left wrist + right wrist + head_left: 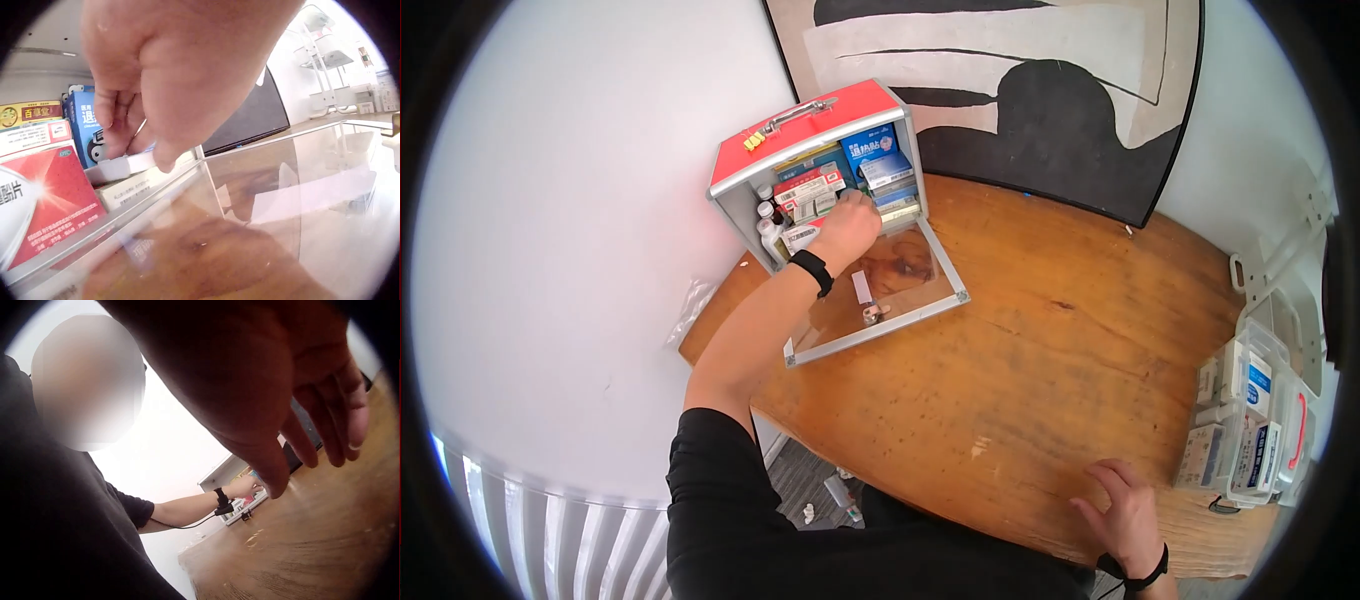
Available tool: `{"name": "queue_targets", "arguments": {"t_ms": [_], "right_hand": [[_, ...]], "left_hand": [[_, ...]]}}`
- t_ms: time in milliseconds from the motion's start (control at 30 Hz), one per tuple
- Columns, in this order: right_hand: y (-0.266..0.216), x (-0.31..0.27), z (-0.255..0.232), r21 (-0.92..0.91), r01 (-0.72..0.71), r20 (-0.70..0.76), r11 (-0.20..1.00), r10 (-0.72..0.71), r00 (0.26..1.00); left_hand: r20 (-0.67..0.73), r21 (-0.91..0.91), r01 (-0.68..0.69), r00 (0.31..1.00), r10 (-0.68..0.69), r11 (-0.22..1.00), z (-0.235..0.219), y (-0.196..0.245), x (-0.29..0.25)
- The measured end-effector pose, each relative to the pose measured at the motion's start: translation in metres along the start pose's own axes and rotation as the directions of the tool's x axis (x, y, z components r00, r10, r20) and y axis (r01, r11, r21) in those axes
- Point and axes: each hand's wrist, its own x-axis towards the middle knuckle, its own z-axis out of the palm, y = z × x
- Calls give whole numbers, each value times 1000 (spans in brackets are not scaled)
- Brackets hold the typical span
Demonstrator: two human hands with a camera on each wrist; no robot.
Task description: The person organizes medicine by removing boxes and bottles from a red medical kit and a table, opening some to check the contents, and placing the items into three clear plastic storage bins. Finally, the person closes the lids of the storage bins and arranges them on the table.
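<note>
My left hand [847, 232] reaches into the open front of a red medicine case [800, 132] with a silver frame. In the left wrist view its thumb and fingers pinch a white carton [120, 169], partly hidden by the hand. Just behind stands a blue carton [81, 119]; a red-and-white carton [56, 203] lies to its left. Several white bottles [769, 232] line the case's left side. The case's clear door [920, 262] is folded down onto the table. My right hand [1127, 515] is over the table's near right edge, fingers loosely extended, holding nothing.
On the wooden table [1040, 330], a clear plastic box [1238, 415] with medicine cartons stands at the right. A framed picture [1040, 110] leans on the wall behind. A white metal stand [1290, 260] rises at the far right. A small tube [843, 497] lies on the floor.
</note>
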Motion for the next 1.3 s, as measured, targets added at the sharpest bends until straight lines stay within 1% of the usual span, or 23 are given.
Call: {"name": "queue_targets", "arguments": {"t_ms": [133,200,233,300,367,400,467,500,567,600,667,700,767,833,900,933,1000,1033,1100,1133,1200,1233,1300], "right_hand": [[3,4,0,15,15,-5,1000,-15,1000],[4,6,1,13,25,-7,1000,-25,1000],[5,7,1,-2,63,-6,998,-63,998],[4,7,-3,-30,88,-12,996,-89,996],[-1,10,-4,-12,126,-4,992,-126,992],[-4,14,-3,-10,137,0,991,-137,991],[-11,22,-3,-10,145,70,989,-144,987],[-17,28,-2,-15,158,76,987,-156,985],[-36,49,1,-39,284,62,958,-281,958],[-46,62,2,-46,295,64,954,-292,954],[-67,91,8,-23,350,179,936,-341,923],[-75,106,14,-29,357,178,933,-347,921],[-92,141,28,134,310,230,941,-334,914],[-113,181,36,175,315,236,933,-351,906],[-133,230,46,199,347,195,916,-384,902],[-146,258,51,231,329,172,916,-371,912],[-168,320,67,348,275,140,896,-339,930],[-178,351,77,431,237,130,871,-320,939],[-206,393,91,611,85,130,787,-206,970],[-221,405,93,608,88,128,789,-207,970],[-245,422,97,670,49,127,741,-179,976],[-252,429,99,669,51,123,742,-178,976],[-263,442,105,673,-4,190,739,-168,967]], "left_hand": [[4,-27,96,995,-95,995,13,-8,0],[-149,-97,82,984,-96,992,6,-6,1],[-160,-109,76,983,-93,991,2,1,0],[-140,-248,2,989,-38,969,-62,22,-13],[15,-565,-25,999,40,825,-115,47,-37],[22,-561,-14,999,31,828,-130,56,-52],[-24,-463,-133,990,137,876,-150,72,-81],[-21,-463,-118,992,122,879,-147,77,-92],[155,-151,-17,987,41,988,-132,83,-110],[153,-149,-4,988,27,989,-131,81,-115],[102,-120,23,995,-11,992,-130,69,-121],[98,-117,31,995,-19,993,-136,60,-120],[-112,-159,48,991,-66,986,-153,31,-115],[-249,-133,145,953,-175,980,-174,-6,-107],[-318,-176,240,904,-286,955,-182,-50,-98],[-319,-178,246,902,-293,953,-173,-73,-93],[-464,-141,334,809,-360,932,-148,-115,-85],[-466,-140,338,807,-364,930,-140,-129,-85],[-200,-314,477,812,-548,821,-125,-147,-84],[-203,-315,478,810,-550,820,-118,-150,-86],[-258,-522,425,748,-611,740,-106,-149,-92],[-262,-523,422,747,-611,741,-103,-147,-93],[-371,-513,387,706,-604,767,-96,-143,-96]]}}
